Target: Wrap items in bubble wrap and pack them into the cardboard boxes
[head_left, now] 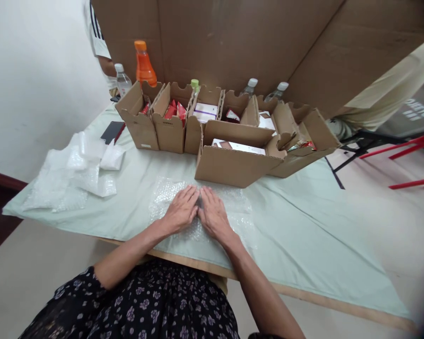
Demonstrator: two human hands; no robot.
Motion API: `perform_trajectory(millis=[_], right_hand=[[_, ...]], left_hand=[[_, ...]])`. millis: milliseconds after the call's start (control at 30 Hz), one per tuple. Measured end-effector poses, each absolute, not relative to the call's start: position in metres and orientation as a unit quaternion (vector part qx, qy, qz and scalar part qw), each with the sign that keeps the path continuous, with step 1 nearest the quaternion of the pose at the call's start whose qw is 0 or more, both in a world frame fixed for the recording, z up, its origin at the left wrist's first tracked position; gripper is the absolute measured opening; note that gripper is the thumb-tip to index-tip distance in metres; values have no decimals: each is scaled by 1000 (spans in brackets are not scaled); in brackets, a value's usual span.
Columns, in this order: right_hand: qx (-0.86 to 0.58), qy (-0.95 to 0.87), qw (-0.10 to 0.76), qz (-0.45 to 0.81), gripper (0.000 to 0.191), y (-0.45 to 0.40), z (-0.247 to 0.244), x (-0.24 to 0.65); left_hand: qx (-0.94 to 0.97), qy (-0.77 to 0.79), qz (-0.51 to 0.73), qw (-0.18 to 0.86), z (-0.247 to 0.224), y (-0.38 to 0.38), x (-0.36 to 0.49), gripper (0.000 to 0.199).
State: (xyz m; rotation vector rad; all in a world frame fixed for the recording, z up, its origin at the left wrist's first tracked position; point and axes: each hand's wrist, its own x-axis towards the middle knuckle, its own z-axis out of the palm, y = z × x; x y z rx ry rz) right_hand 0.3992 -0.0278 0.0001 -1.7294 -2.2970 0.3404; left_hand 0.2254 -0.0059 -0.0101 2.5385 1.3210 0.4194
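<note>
In the head view, I see clear bubble wrap (162,190) with lots of tiny round bumps. It lies flat on a smooth, pale green cloth (304,216) with some wrinkles, just in front of the front box (236,165). The cloth covers a table with a light wood edge (304,295).

My left hand (182,208) is flat and open, palm down on the bubble wrap, with its fingers close together. My right hand (214,214) is flat and open too, pressed on the same wrap. The two hands lean in, and their fingertips come close in the middle. I can't tell if they touch. I don't see either hand grip anything.

I count seven brown cardboard boxes with open tops. Six stand in a back row (171,134), side by side, and the front box stands before them. It has one white pack (238,146) in it. Red packs (175,109) show in some of the others. I count five bottles behind the row: one orange bottle (145,66) and four more, one with a green cap (194,84).

On the left is one pile of bumpy plastic pieces (65,181), too mixed up to count. One dark, flat thing (112,132) lies near it. One big brown cardboard sheet (215,42) stands at the back.
</note>
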Motion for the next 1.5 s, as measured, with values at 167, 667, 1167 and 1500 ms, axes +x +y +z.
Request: perform_trajectory(millis=[167, 667, 1167, 1500], right_hand=[[-595, -796, 63, 92, 63, -28, -16, 402], [-686, -722, 85, -15, 67, -60, -40, 496], [-631, -769, 101, 28, 64, -45, -20, 414], [-681, -724, 99, -42, 60, -66, -39, 487]], left_hand=[[888, 446, 76, 75, -25, -5, 218, 62], [840, 533, 75, 59, -28, -9, 160, 65], [879, 465, 84, 71, -17, -19, 211, 66], [847, 526, 68, 38, -30, -18, 159, 64]])
